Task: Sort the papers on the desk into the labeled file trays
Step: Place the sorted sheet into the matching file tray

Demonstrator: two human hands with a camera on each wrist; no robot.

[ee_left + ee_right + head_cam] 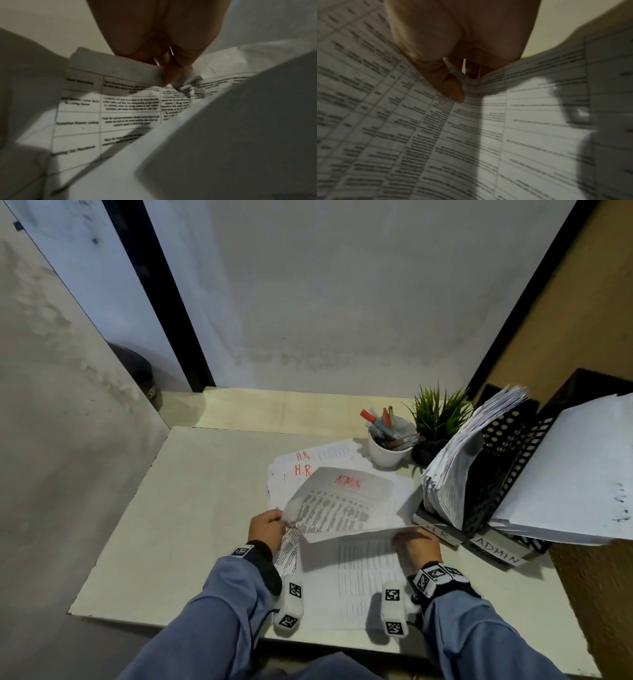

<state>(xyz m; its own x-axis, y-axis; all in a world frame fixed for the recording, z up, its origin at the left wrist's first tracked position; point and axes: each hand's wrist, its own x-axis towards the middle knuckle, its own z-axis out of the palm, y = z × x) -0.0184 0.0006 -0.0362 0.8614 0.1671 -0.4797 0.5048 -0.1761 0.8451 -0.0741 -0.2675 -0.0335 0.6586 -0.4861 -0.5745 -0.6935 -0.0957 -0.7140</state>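
Note:
A printed sheet marked ADMIN in red is lifted off the paper pile, whose far sheets read H.R. My left hand pinches the sheet's near left corner, and my right hand pinches its near right edge. The left wrist view shows my fingers closed on a sheet printed with a table. In the right wrist view my thumb presses a sheet edge against my fingers. Another table sheet lies flat beneath. At the right stand black mesh trays labelled H.R and ADMIN, both holding papers.
A white cup of pens and a small potted plant stand behind the pile, beside the trays. Walls close the desk at the back and left. Its front edge runs just under my wrists.

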